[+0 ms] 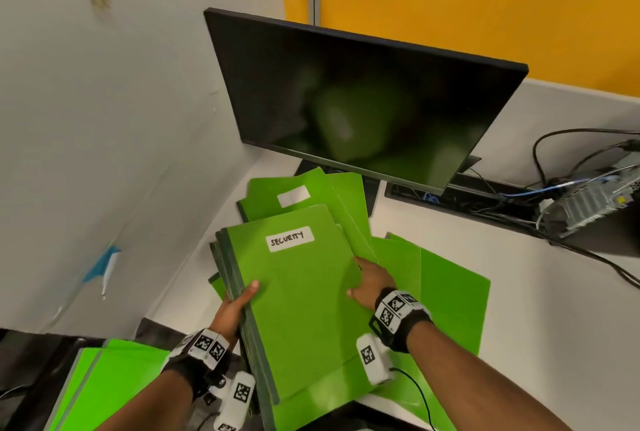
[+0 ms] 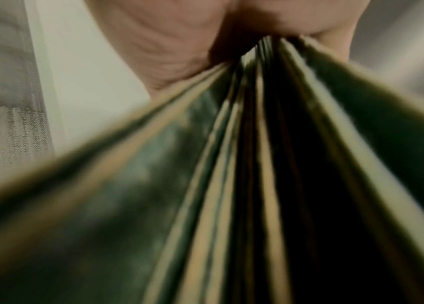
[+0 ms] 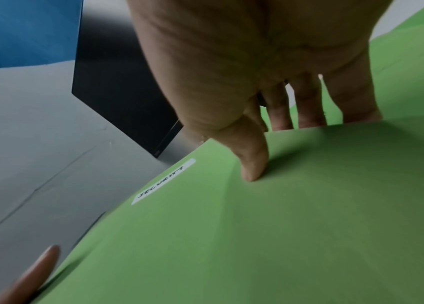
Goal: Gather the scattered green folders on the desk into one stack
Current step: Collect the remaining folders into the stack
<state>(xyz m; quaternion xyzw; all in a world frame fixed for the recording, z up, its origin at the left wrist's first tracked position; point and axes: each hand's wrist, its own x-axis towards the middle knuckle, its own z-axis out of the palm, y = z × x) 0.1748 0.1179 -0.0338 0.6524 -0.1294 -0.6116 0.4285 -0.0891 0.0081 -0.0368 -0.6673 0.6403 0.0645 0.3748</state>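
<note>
A stack of green folders (image 1: 298, 295) is held above the desk, its top one labelled SECURITY (image 1: 290, 238). My left hand (image 1: 239, 302) grips the stack's dark spine edge, thumb on top; the left wrist view shows the folder edges (image 2: 231, 185) fanned out, blurred, under the palm. My right hand (image 1: 370, 283) holds the stack's right edge with the thumb (image 3: 252, 162) pressed on the cover (image 3: 309, 226) and fingers (image 3: 307, 107) going under it. More green folders lie loose behind (image 1: 277, 195) and to the right (image 1: 450, 302) on the desk.
A dark monitor (image 1: 363, 98) stands just behind the folders. Cables (image 1: 485, 198) and a small computer (image 1: 595, 202) lie at the right. A grey partition wall (image 1: 104, 153) closes the left side. Other green folders (image 1: 104, 385) sit low at the left, off the white desk (image 1: 554, 309).
</note>
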